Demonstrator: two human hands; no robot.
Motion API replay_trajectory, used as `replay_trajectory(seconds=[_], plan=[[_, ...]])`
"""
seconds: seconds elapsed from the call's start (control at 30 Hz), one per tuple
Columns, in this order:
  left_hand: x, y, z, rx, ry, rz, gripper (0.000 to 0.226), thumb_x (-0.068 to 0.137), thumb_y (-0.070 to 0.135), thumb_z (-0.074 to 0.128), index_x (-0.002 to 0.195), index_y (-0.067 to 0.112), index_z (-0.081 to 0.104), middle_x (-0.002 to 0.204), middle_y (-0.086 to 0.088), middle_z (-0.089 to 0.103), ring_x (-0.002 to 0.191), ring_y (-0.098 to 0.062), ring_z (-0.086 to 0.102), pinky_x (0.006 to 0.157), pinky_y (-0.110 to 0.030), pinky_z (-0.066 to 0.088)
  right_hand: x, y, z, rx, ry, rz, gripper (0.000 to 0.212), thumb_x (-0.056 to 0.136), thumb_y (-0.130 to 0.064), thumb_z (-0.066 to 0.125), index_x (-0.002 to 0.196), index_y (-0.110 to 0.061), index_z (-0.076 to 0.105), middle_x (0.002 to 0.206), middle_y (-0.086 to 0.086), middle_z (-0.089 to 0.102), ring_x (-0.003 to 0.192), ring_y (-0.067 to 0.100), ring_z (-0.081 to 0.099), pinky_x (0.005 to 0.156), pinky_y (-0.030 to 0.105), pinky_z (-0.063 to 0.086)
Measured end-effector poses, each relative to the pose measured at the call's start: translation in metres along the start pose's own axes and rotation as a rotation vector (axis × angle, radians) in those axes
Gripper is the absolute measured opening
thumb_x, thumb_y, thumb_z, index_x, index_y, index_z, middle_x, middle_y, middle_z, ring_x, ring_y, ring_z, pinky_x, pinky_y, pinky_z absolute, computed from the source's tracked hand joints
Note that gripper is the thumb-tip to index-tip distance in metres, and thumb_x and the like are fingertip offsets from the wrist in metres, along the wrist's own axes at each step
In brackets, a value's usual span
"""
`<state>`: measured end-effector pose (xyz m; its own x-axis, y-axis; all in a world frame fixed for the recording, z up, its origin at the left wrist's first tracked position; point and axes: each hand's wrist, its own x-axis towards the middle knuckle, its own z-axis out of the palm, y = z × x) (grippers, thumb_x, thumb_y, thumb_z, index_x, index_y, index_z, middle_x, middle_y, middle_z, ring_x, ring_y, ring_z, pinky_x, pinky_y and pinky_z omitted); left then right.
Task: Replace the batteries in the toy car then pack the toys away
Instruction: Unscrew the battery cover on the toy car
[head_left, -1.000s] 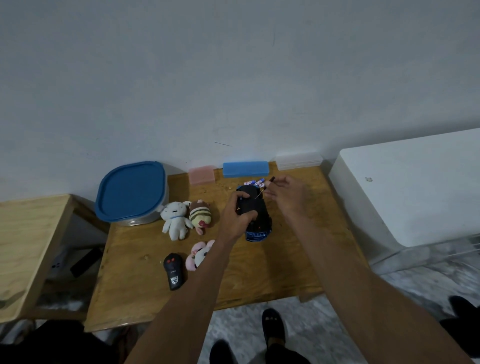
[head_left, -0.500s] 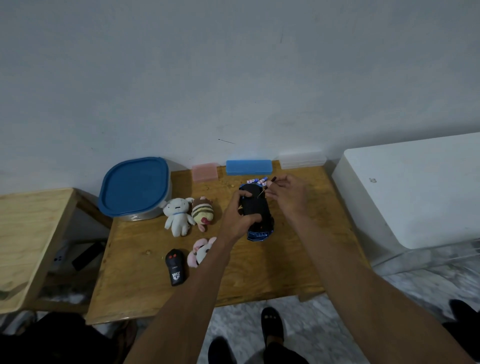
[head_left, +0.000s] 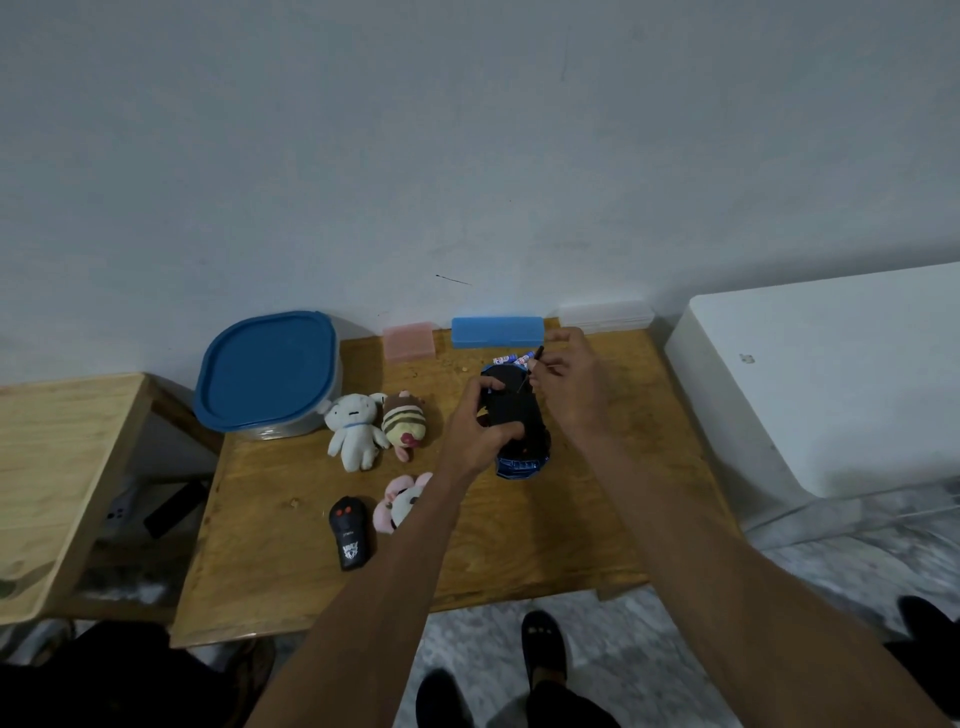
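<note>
Left grip (head_left: 478, 423) around upturned toy car (head_left: 519, 431), right hand (head_left: 569, 384) pinching screwdriver (head_left: 535, 361)

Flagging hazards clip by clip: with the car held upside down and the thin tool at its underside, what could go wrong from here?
1. The right hand pinches a thin screwdriver at the toy car; it could slip toward the gripping left hand.
2. The batteries lie loose just behind the car; a nudge may roll them away.
3. Any removed screw could get lost on the wooden table.
</note>
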<state>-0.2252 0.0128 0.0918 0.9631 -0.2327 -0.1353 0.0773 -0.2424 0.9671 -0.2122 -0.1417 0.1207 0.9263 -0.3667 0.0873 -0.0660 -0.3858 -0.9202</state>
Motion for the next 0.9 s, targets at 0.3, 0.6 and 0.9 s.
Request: replay_trajectory(seconds=[0.3, 0.6, 0.9], plan=[[0.003, 0.002, 0.001, -0.030, -0.002, 0.001, 0.056, 0.064, 0.020, 0.072, 0.114, 0.027, 0.049, 0.124, -0.003, 0.057, 0.111, -0.019, 0.059, 0.079, -0.034, 0.059, -0.001, -0.010, 0.001, -0.148, 0.106, -0.203, 0.014, 0.086, -0.010, 0.074, 0.097, -0.013, 0.066, 0.086, -0.009, 0.063, 0.077, -0.001, 0.059, 0.070, 0.013, 0.052], [0.005, 0.005, -0.004, -0.058, 0.006, 0.017, 0.054, 0.065, 0.017, 0.071, 0.114, 0.025, 0.050, 0.122, -0.002, 0.056, 0.109, -0.024, 0.060, 0.078, -0.038, 0.060, 0.003, -0.012, 0.004, -0.107, 0.134, -0.214, 0.014, 0.085, -0.008, 0.075, 0.099, -0.012, 0.071, 0.087, -0.010, 0.067, 0.079, 0.001, 0.064, 0.074, 0.020, 0.058], [0.007, 0.007, -0.005, -0.049, 0.012, 0.038, 0.056, 0.061, 0.026, 0.072, 0.112, 0.027, 0.049, 0.119, 0.000, 0.058, 0.110, -0.024, 0.060, 0.083, -0.047, 0.060, 0.003, -0.020, 0.010, -0.031, 0.128, -0.169, 0.019, 0.088, -0.012, 0.074, 0.107, -0.012, 0.072, 0.091, -0.005, 0.070, 0.085, 0.007, 0.068, 0.080, 0.026, 0.060]])
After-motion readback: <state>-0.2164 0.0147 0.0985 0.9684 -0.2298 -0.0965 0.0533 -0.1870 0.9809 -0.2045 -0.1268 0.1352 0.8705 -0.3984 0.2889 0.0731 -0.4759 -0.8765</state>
